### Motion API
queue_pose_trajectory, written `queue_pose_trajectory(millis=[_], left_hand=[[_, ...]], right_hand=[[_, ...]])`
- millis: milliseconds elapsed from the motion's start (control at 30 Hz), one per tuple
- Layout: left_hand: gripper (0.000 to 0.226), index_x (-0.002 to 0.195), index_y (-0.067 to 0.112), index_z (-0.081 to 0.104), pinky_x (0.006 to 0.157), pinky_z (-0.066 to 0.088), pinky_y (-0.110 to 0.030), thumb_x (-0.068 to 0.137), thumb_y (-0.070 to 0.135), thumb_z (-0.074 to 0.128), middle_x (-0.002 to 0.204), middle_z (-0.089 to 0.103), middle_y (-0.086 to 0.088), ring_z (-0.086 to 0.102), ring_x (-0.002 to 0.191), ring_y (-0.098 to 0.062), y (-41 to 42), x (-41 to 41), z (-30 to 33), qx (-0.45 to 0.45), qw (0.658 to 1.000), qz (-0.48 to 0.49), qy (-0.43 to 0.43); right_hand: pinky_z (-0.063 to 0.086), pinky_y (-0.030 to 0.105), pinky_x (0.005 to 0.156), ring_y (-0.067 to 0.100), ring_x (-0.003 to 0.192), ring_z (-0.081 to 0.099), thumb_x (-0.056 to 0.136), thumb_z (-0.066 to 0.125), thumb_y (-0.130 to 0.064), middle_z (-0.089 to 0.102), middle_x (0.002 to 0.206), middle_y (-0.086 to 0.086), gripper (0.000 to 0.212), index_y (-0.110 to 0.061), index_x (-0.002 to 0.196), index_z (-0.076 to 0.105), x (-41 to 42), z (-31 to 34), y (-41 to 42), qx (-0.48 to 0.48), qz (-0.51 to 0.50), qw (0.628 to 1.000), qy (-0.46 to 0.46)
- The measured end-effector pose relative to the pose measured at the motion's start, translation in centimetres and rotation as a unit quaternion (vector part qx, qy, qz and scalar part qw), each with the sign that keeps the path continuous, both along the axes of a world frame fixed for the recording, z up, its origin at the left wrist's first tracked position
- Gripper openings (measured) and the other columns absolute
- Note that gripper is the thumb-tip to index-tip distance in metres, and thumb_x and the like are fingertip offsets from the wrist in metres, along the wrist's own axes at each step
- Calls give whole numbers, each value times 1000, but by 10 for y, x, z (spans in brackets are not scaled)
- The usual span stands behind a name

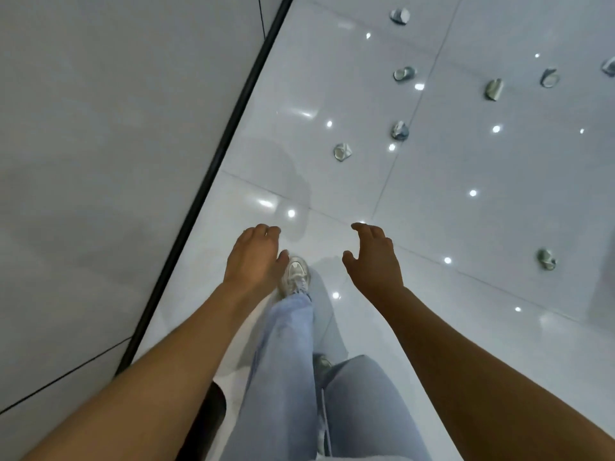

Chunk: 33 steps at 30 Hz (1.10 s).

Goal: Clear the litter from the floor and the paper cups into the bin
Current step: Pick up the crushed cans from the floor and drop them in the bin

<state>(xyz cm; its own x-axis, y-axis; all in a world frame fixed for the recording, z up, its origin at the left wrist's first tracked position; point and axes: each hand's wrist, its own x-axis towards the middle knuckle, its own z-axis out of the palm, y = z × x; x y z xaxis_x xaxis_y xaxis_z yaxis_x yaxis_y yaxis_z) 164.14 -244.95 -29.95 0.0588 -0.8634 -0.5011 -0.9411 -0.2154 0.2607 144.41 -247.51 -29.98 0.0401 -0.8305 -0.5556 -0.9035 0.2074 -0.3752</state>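
Both your left hand [254,257] and right hand [374,257] hang loose-fingered and hold nothing. About 8 crumpled cups lie scattered on the floor [466,227] ahead and to your right; the nearest cup [342,152] sits near the wall's black skirting [233,121]. They look light, soft, already crushed, so pinch any fold. The glossy tile looks slippery; no bin shows

The glossy white tiled floor [466,227] carries crumpled paper cups [342,152], scattered well ahead of the right hand [374,257] and beyond it to the right.
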Motion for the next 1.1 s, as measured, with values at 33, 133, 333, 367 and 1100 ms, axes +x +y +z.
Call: queue_pose_trajectory(millis=[33, 133, 333, 367, 1100], left_hand=[[43, 133, 12, 46, 100, 35, -30, 95, 33, 47, 130, 52, -6, 44, 122, -23, -18, 5, 1, 0, 1000, -6, 1], [44, 135, 12, 45, 101, 35, -31, 95, 32, 47, 132, 50, -7, 43, 124, -24, -69, 16, 1, 2, 1000, -22, 4], [43, 134, 11, 45, 101, 36, -32, 95, 30, 47, 131, 50, -8, 42, 124, -24, -144, 21, -8, 24, 998, -49, 3], [43, 134, 11, 45, 101, 37, -32, 95, 30, 47, 131, 50, -8, 42, 124, -24, -155, 20, -10, 25, 998, -49, 8], [40, 129, 10, 50, 93, 41, -33, 92, 22, 55, 128, 53, -9, 45, 119, -24, -412, -15, -146, 81, 991, -81, 62]], right_hand=[[45, 39, 93, 27, 124, 42, 92, 55, -19, 39, 144, 5, 53, -19, 142, 38, 4, 0, -15, 2, -6, 1000, -2], [46, 40, 93, 28, 124, 42, 92, 55, -19, 39, 144, 6, 53, -18, 142, 38, 16, -2, -56, 3, -24, 1000, -8], [44, 36, 96, 27, 124, 43, 92, 56, -20, 39, 145, 6, 54, -19, 143, 38, 21, -16, -117, 19, -61, 998, -20], [45, 36, 96, 27, 123, 44, 92, 57, -20, 40, 144, 6, 54, -19, 142, 38, 21, -19, -126, 21, -63, 998, -21], [42, 33, 96, 25, 126, 41, 91, 55, -16, 35, 147, 5, 58, -17, 145, 34, -3, -186, -358, 76, -178, 981, -26]])
